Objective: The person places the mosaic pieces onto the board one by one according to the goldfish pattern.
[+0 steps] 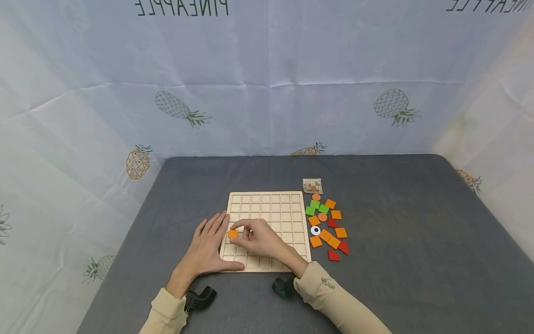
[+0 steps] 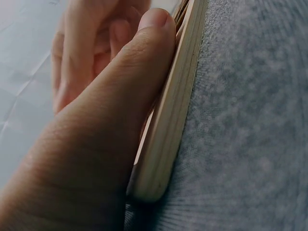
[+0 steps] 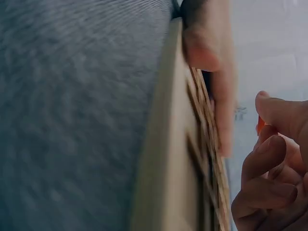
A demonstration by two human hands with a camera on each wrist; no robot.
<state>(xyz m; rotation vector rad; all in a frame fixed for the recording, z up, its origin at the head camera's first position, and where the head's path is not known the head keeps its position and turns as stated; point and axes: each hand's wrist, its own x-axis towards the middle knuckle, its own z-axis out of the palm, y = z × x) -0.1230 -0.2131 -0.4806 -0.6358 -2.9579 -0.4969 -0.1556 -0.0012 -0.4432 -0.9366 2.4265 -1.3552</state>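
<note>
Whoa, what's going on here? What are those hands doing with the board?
A person is working with small coloured pieces. The right hand pinches an orange piece just above the left part of the board. The left hand rests on the board's left side. More pieces lie loose on the table to the right of the board: orange, green, red and one white with a dark middle. A little card lies just beyond them.
</note>
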